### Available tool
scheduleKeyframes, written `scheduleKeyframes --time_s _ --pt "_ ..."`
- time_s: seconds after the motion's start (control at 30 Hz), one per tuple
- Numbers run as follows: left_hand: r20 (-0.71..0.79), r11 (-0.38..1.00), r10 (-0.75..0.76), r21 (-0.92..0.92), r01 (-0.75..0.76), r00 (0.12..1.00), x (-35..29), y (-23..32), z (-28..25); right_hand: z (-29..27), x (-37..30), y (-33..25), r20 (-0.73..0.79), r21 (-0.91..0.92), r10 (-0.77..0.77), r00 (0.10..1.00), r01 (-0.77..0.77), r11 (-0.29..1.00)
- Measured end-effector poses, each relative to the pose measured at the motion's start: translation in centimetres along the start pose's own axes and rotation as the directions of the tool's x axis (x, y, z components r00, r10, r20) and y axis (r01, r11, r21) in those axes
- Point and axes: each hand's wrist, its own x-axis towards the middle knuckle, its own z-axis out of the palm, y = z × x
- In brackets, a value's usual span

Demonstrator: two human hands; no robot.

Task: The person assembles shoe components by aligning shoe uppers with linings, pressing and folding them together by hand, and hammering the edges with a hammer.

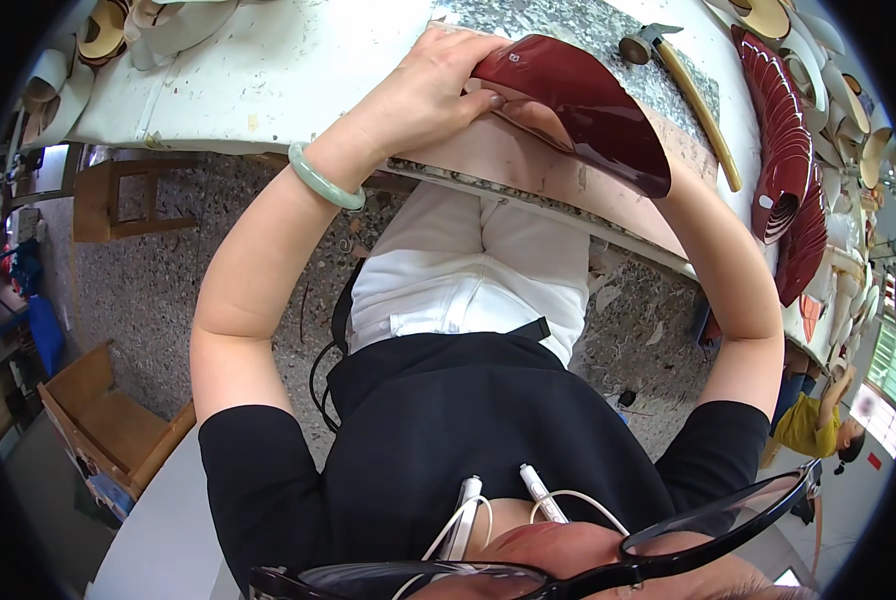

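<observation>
A glossy dark red curved piece, shaped like a shoe upper (588,95), is held up above the near edge of the worktable. My left hand (446,82) grips its left end, with the thumb at the lower edge and the other fingers over the top. My right hand (538,122) is mostly hidden behind the piece; a few fingers show in its hollow, closed against the inner side. Beneath lies a pinkish-tan board (513,158) at the table edge. A hammer (693,100) with a wooden handle rests just right of the piece, on a speckled stone slab (568,18).
Nested dark red uppers (773,130) lie along the right side. Pale curved pieces (178,25) lie at the far left, with more at the far right. A wooden stool (133,200) and a wooden chair (118,430) stand left. A person in a yellow top (806,425) is far right.
</observation>
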Motion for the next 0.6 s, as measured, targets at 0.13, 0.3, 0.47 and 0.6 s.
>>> scheduleKeyframes --time_s 0.13,0.3,0.47,0.6 --pt "0.014 1.0 -0.006 0.012 0.006 1.0 0.0 0.3 -0.2 1.0 -1.2 -0.5 -0.068 0.074 -0.073 0.995 0.078 0.994" --pt "0.004 0.996 -0.008 0.084 0.008 1.0 0.3 -0.2 0.3 0.8 -0.4 0.7 -0.151 -0.483 -0.39 0.908 0.276 0.831" --pt "0.068 0.992 -0.069 -0.099 0.075 0.995 0.9 0.5 -0.6 0.8 -0.8 2.8 -0.197 -0.318 -0.287 0.937 0.216 0.923" --pt "0.014 0.974 -0.171 -0.145 0.172 0.985 0.3 1.8 -1.9 0.8 -2.1 0.0 -0.133 0.243 0.145 0.98 -0.11 0.964"
